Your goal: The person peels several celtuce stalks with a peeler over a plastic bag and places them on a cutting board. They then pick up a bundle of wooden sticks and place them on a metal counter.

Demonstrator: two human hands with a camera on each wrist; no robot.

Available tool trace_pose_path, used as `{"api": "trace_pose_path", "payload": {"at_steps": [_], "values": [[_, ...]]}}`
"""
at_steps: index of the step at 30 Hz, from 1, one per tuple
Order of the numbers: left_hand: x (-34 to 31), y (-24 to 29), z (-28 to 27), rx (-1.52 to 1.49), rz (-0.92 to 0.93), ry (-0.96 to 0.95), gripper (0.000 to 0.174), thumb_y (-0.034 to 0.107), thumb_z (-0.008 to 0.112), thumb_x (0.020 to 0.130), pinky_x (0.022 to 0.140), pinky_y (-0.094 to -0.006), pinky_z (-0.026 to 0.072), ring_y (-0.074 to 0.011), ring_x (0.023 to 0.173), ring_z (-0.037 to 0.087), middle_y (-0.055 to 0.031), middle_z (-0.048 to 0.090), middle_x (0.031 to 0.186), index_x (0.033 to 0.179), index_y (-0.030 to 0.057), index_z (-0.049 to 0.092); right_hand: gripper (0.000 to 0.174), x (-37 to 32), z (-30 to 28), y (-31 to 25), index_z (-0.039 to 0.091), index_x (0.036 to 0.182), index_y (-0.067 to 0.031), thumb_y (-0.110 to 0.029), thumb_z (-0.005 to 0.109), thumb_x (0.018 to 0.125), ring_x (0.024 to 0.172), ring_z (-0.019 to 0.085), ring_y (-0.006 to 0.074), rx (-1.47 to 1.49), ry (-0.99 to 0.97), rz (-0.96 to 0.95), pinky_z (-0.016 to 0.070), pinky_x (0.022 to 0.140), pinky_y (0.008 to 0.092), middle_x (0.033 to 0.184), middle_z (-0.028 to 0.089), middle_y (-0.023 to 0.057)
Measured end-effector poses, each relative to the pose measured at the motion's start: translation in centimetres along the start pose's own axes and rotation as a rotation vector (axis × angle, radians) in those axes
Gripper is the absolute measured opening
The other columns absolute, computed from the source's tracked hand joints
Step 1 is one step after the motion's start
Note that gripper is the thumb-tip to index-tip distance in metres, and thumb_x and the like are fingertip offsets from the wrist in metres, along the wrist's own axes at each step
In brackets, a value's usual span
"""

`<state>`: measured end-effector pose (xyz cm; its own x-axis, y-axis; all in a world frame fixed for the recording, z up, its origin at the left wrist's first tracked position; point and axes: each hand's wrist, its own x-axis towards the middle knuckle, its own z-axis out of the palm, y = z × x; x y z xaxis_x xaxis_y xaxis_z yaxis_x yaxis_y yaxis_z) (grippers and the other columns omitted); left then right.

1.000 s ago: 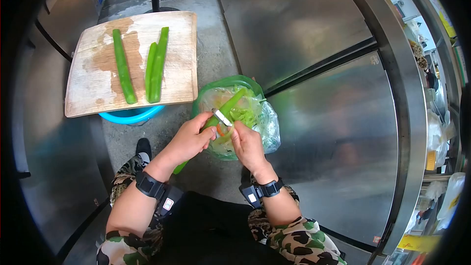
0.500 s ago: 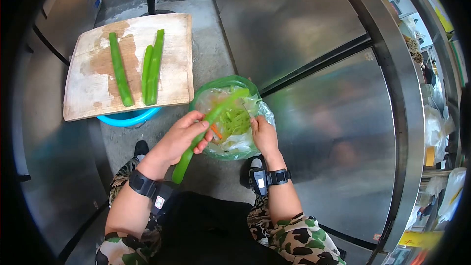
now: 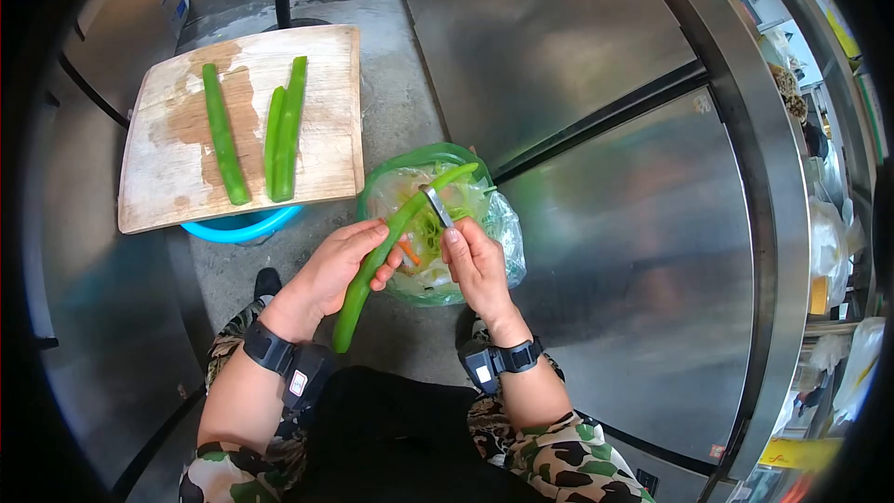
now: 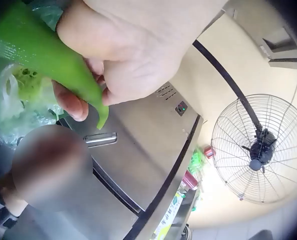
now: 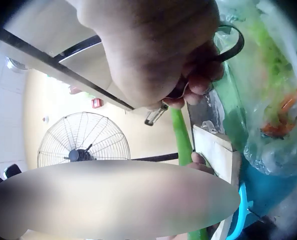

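In the head view my left hand (image 3: 343,268) grips a long green vegetable stalk (image 3: 350,315) around its middle. The stalk slants up and to the right, its far end above a plastic-lined bin. My right hand (image 3: 479,266) holds a metal peeler (image 3: 437,208) by its handle, with the blade end at the upper part of the stalk. In the left wrist view thumb and fingers wrap the stalk (image 4: 48,60). The right wrist view shows the peeler's looped handle end (image 5: 233,47) sticking out behind the curled fingers.
Below the hands, the green bag-lined bin (image 3: 430,297) contains green peelings and an orange scrap. A wooden cutting board (image 3: 168,168) with several green stalks (image 3: 223,135) rests over a blue basin (image 3: 247,227) at left. Steel cabinet doors (image 3: 643,251) stand close on the right.
The peeler was low on the stalk near my left hand, then swung right, off it, over the bin. Now it is back at the stalk's upper part. My left hand keeps its hold.
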<state>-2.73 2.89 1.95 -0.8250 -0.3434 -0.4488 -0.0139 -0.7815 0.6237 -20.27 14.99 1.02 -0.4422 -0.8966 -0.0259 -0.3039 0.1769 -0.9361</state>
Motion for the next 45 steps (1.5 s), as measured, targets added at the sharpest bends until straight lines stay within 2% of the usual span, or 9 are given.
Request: {"api": "trace_pose_path", "payload": {"at_steps": [7, 11, 17, 22, 25, 31, 37, 42, 45], "values": [[-0.2, -0.4, 0.7, 0.321, -0.091, -0.11, 0.031, 0.028, 0.042, 0.102, 0.046, -0.0184, 0.0376, -0.0049, 0.055, 0.046, -0.0002, 0.052, 0.074, 0.107, 0.0011, 0.056, 0.02, 1.0, -1.9, -0.1, 0.058, 0.102, -0.0047, -0.024, 0.054, 0.098, 0.046, 0.036, 0.0053, 0.87, 0.049, 0.221, 0.0304, 0.043, 0.0214, 0.066, 0.051, -0.0018], [-0.2, -0.5, 0.8, 0.415, -0.143, -0.159, 0.031, 0.03, 0.043, 0.101, 0.046, -0.0178, 0.0373, -0.0038, 0.055, 0.045, 0.0015, 0.051, 0.072, 0.106, 0.0034, 0.057, 0.021, 0.8, -2.3, 0.8, 0.059, 0.106, -0.0053, -0.023, 0.058, 0.096, 0.045, 0.036, 0.0043, 0.9, -0.009, 0.283, 0.0294, 0.043, 0.0207, 0.062, 0.049, -0.0029], [0.0, -1.0, -0.8, 1.152, 0.129, -0.061, 0.025, 0.028, 0.05, 0.096, 0.057, -0.0377, 0.047, -0.026, 0.062, 0.059, -0.0117, 0.06, 0.069, 0.095, 0.0043, 0.06, 0.019, 0.4, -3.0, 2.1, 0.062, 0.091, -0.0016, -0.02, 0.063, 0.092, 0.056, 0.049, 0.0071, -0.005, -0.197, 0.226, 0.0377, 0.048, 0.0256, 0.065, 0.054, -0.0015], [-1.0, -1.3, -0.9, 1.628, 0.196, -0.102, 0.025, 0.029, 0.054, 0.092, 0.069, -0.0507, 0.0472, -0.0404, 0.08, 0.061, -0.0181, 0.064, 0.08, 0.089, 0.0047, 0.061, 0.027, 0.3, -2.4, 0.7, 0.06, 0.09, 0.0023, -0.024, 0.067, 0.087, 0.06, 0.053, 0.0218, -0.439, -0.524, 0.133, 0.0436, 0.058, 0.0344, 0.073, 0.06, 0.017], [-1.4, -1.1, -0.7, 1.699, 0.049, -0.26, 0.027, 0.03, 0.054, 0.092, 0.068, -0.0487, 0.0479, -0.0383, 0.079, 0.062, -0.017, 0.064, 0.08, 0.085, 0.0055, 0.062, 0.025, -0.5, -1.9, 1.8, 0.061, 0.092, 0.0021, -0.022, 0.066, 0.087, 0.064, 0.056, 0.023, -0.348, -0.678, -0.01, 0.0451, 0.061, 0.0343, 0.075, 0.062, 0.0171], [-2.3, 0.2, -1.3, 1.538, 0.029, -0.466, 0.029, 0.034, 0.059, 0.09, 0.067, -0.045, 0.0484, -0.036, 0.075, 0.063, -0.0156, 0.066, 0.078, 0.087, 0.006, 0.066, 0.016, -1.5, -1.8, 0.4, 0.062, 0.095, -0.0037, -0.019, 0.064, 0.09, 0.064, 0.052, 0.0066, 0.015, -1.01, 0.41, 0.0424, 0.06, 0.0238, 0.071, 0.058, -0.0007], [-3.3, 2.1, -0.4, 1.171, -0.178, -0.652, 0.027, 0.031, 0.061, 0.091, 0.052, -0.0298, 0.0442, -0.0141, 0.053, 0.058, -0.0045, 0.063, 0.062, 0.091, 0.0054, 0.068, 0.018, -2.7, -2.1, -1.2, 0.06, 0.095, -0.0069, -0.023, 0.066, 0.09, 0.052, 0.043, 0.0026, 0.467, -1.184, 0.493, 0.0312, 0.046, 0.0184, 0.062, 0.052, -0.0032], [-3.0, 2.2, 0.2, 0.726, -0.207, -0.478, 0.028, 0.031, 0.058, 0.095, 0.046, -0.0183, 0.0361, -0.0014, 0.051, 0.046, 0.0032, 0.057, 0.065, 0.093, 0.0042, 0.065, 0.022, -3.2, -0.7, -1.5, 0.056, 0.093, -0.0053, -0.027, 0.056, 0.096, 0.037, 0.033, 0.0025, 1.229, -0.681, 0.133, 0.0255, 0.037, 0.0206, 0.055, 0.047, -0.0024], [-2.0, 0.8, 1.7, 0.465, -0.146, -0.301, 0.035, 0.036, 0.051, 0.098, 0.043, -0.0157, 0.0335, -0.001, 0.049, 0.042, 0.0031, 0.052, 0.066, 0.098, 0.0019, 0.06, 0.02, -1.1, -1.0, -2.0, 0.056, 0.093, -0.0062, -0.026, 0.059, 0.094, 0.038, 0.033, 0.0032, 1.27, -0.199, 0.239, 0.0262, 0.038, 0.0204, 0.056, 0.047, -0.0026]]}}
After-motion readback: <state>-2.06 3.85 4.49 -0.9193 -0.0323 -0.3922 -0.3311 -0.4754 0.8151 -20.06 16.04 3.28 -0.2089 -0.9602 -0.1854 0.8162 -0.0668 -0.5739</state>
